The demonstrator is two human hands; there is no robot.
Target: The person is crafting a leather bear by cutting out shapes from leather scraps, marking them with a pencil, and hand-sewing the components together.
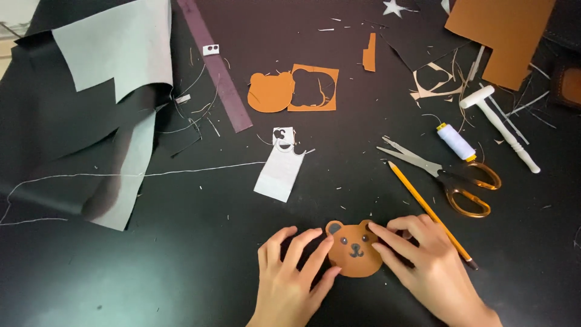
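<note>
A black work surface (181, 266) strewn with thread ends and offcuts fills the view, and the small brown bear-face cutout (354, 249) near its lower middle serves as the landmark. Far up and left of the bear face lies a crumpled sheet of grey and black material (109, 72), with a long white thread (151, 174) running out from beneath it toward the middle. Directly left of the bear face, the left hand (290, 275) lies flat with fingers spread, its fingertips pressing the cutout's left edge; nothing is clasped. Above the bear face sits a white paper scrap (279, 172), and higher still a plain orange bear-head shape (270, 92) touches an orange square with a bear-shaped hole (313, 88). The right hand (423, 257) rests on the bear face's right edge, fingers extended and pressing down rather than closed around it. Just right of that hand a yellow pencil (428, 209) slants across the surface. Above and right of the bear face lie orange-handled scissors (445, 175), a white thread spool (456, 142), a white mallet (499, 124), and a large brown leather sheet (502, 36).
</note>
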